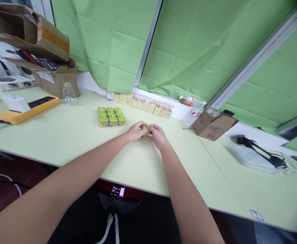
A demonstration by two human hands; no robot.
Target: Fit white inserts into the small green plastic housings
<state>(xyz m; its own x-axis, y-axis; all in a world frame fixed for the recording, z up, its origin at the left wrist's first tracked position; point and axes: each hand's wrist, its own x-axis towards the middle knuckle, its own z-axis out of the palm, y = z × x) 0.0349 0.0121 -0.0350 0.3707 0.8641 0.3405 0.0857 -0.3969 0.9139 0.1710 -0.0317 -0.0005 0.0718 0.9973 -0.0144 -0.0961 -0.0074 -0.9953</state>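
Note:
Both hands meet over the middle of the table, closed around one small green-lidded container. My left hand grips it from the left, thumb toward the lid. From the other side my right hand holds it, with the fingers near a pale loop on its top. Much of the container is hidden by the fingers. Left of the hands stands a block of several matching small clear containers with green lids and yellowish loops, set in rows.
Several small beige cartons line the wall. An orange power strip, a clear plastic dome and cardboard boxes are at the left. At the right are plastic bottles, an open carton and a black headset-like device.

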